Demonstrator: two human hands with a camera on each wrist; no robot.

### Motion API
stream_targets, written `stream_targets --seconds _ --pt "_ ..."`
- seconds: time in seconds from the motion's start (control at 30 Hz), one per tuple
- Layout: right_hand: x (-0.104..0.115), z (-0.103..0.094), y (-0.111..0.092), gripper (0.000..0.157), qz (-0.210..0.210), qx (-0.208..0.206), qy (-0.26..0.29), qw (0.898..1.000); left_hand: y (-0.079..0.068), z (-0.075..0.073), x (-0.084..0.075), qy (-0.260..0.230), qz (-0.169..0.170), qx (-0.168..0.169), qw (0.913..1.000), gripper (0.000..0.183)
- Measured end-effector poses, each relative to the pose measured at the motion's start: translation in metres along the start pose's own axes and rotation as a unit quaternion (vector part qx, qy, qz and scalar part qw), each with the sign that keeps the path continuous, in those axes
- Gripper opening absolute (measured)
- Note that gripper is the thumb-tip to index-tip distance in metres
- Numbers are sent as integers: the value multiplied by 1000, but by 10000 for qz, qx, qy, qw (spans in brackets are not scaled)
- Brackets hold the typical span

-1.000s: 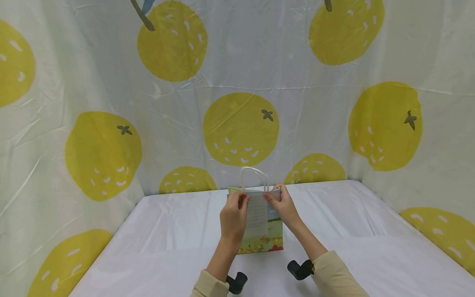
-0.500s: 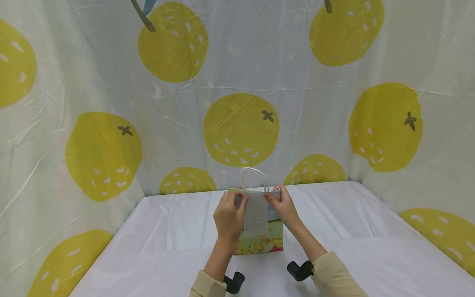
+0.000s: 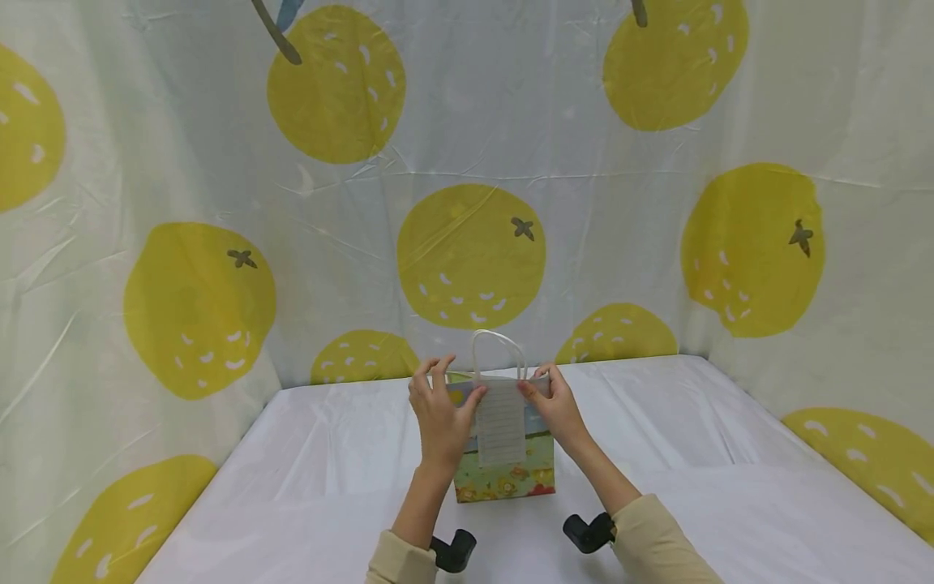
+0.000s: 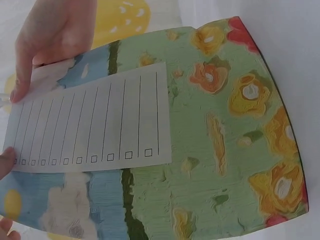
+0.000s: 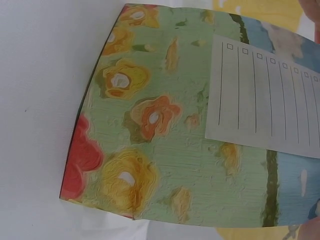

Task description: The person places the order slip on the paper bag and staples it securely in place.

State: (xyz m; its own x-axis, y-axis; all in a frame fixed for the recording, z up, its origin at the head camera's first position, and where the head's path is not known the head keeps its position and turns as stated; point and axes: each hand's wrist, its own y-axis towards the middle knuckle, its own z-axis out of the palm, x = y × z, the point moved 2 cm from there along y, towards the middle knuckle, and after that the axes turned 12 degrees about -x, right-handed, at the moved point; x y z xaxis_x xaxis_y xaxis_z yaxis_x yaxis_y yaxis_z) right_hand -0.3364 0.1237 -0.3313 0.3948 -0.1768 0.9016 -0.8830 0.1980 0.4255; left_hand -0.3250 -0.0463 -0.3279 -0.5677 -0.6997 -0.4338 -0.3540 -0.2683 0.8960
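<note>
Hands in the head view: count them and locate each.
2. The left hand has its thumb at the upper left corner of the checklist sheet; the right hand pinches the paper gift bag near the sheet's upper right corner. No others appear hidden.

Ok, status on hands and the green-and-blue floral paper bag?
Left hand: thumb touching white lined paper sheet. Right hand: pinching sheet against bag. Bag upright, nothing visibly in the way.
</note>
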Motion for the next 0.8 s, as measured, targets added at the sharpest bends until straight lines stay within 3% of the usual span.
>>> stream_targets --seconds 0.13,0.33,0.67,0.8 --pt "11 -1 -5 19 8 -39 -79 10000 2 3 7 -921 -581 599 9922 64" --pt "14 -1 -7 20 -3 -141 -49 9999 3 8 18 -1800 -1541 1277 9631 65" --pt "15 -1 -9 21 -70 -177 34 9998 6 10 26 -2020 -2044 1779 9412 60" --pt "13 -1 -9 21 -101 -170 113 9997 9 9 26 -2223 -2313 2077 9241 53"
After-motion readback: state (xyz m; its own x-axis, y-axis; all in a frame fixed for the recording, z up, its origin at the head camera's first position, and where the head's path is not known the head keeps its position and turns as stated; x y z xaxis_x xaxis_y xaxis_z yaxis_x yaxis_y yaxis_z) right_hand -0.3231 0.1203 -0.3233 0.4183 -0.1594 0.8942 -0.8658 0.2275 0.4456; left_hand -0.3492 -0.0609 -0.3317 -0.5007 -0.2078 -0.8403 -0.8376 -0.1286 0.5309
